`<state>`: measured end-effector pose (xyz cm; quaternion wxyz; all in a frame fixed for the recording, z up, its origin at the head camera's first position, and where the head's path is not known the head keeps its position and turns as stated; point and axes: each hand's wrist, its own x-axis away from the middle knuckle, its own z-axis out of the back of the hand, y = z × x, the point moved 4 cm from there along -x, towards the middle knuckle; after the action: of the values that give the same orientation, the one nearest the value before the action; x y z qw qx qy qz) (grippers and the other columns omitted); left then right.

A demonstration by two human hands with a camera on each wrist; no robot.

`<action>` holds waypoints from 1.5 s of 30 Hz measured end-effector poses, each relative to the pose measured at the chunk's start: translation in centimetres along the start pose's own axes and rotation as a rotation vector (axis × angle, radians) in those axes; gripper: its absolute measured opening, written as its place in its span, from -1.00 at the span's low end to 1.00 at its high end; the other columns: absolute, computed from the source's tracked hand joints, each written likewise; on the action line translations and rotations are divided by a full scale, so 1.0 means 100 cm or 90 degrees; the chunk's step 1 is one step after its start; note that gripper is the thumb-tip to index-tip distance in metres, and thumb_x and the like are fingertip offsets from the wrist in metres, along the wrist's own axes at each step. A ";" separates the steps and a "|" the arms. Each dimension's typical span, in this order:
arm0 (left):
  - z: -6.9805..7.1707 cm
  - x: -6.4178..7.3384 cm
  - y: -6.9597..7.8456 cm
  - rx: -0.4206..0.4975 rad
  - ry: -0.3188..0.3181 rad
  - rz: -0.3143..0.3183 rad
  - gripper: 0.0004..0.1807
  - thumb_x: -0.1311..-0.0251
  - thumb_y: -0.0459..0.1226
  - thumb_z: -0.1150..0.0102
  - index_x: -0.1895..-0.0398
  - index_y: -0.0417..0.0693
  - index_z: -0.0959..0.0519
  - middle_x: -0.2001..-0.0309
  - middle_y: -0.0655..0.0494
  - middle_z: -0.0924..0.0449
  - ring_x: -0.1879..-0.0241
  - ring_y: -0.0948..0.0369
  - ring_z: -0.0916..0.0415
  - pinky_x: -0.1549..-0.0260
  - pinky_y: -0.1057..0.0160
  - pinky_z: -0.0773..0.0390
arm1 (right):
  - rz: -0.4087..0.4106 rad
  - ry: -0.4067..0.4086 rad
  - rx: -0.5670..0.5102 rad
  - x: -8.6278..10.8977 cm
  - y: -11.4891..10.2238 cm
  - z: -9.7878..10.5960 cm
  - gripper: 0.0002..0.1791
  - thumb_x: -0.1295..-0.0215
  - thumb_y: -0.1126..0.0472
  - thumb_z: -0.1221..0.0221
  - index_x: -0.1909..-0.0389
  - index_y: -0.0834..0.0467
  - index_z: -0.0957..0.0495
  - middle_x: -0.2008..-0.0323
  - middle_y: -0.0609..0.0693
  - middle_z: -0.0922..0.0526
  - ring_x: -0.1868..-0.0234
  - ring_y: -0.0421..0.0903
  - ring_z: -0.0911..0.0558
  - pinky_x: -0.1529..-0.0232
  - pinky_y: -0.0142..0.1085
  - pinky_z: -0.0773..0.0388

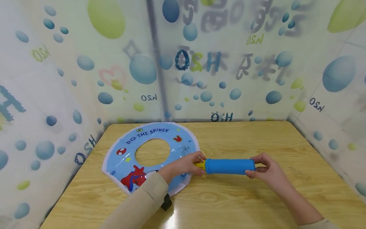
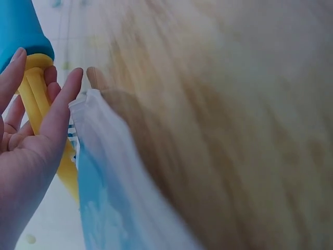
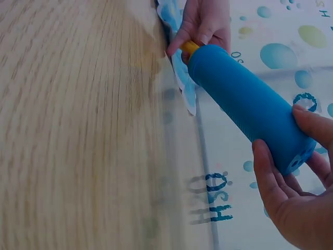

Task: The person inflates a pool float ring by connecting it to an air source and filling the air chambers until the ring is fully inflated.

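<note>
A blue hand pump [image 1: 230, 166] with a yellow handle [image 2: 35, 96] lies crosswise between both hands, over the wooden table. My left hand [image 1: 187, 163] holds the yellow part, fingers around it close to the blue barrel. At the other end, my right hand [image 1: 266, 170] grips the barrel's right end between thumb and fingers. In the right wrist view, small holes show in the barrel's end face [image 3: 301, 159]. Under and behind my left hand spreads a swim ring [image 1: 114, 162], light blue with a pale rim and a red cartoon figure; it looks rather flat.
The wooden table [image 1: 286, 146] reaches back to a curtain [image 1: 243, 79] printed with bubbles and letters, which also hangs at both sides. A small black object [image 1: 166, 203] shows below my left sleeve, at the ring's near edge.
</note>
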<state>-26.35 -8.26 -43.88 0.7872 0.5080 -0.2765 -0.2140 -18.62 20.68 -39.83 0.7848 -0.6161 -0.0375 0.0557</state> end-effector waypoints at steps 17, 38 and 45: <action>-0.002 -0.002 0.001 0.000 0.008 0.017 -0.60 -0.11 -0.37 -0.39 0.02 0.00 -0.46 -0.07 -0.06 -0.55 0.17 0.17 -0.56 0.24 0.24 -0.61 | 0.051 0.009 0.033 0.029 0.011 0.069 -0.57 -0.29 0.43 -0.21 -0.13 0.07 -0.43 0.07 -0.23 -0.53 0.18 -0.18 -0.69 0.25 -0.25 -0.65; -0.002 -0.001 0.000 -0.032 0.007 0.019 -0.60 -0.11 -0.33 -0.41 0.02 0.09 -0.48 -0.09 0.00 -0.54 0.06 0.17 -0.47 0.12 0.24 -0.55 | 0.055 0.004 0.140 0.039 0.012 0.113 -0.67 -0.25 0.49 -0.21 0.00 0.17 -0.51 0.09 -0.36 -0.51 0.22 -0.26 -0.68 0.34 -0.26 -0.64; -0.001 0.000 -0.001 -0.035 0.006 0.026 -0.60 -0.11 -0.30 -0.41 0.02 0.11 -0.48 -0.12 -0.03 -0.51 0.04 0.17 -0.47 0.06 0.21 -0.53 | -0.001 -0.068 0.063 0.018 0.007 0.070 -0.72 -0.30 0.38 -0.22 0.00 0.26 -0.45 0.03 -0.19 -0.50 0.16 -0.11 -0.69 0.21 -0.21 -0.64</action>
<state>-26.25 -8.23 -44.02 0.8066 0.4814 -0.2767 -0.2030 -17.81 27.85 -38.87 0.8113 -0.5725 -0.0772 0.0898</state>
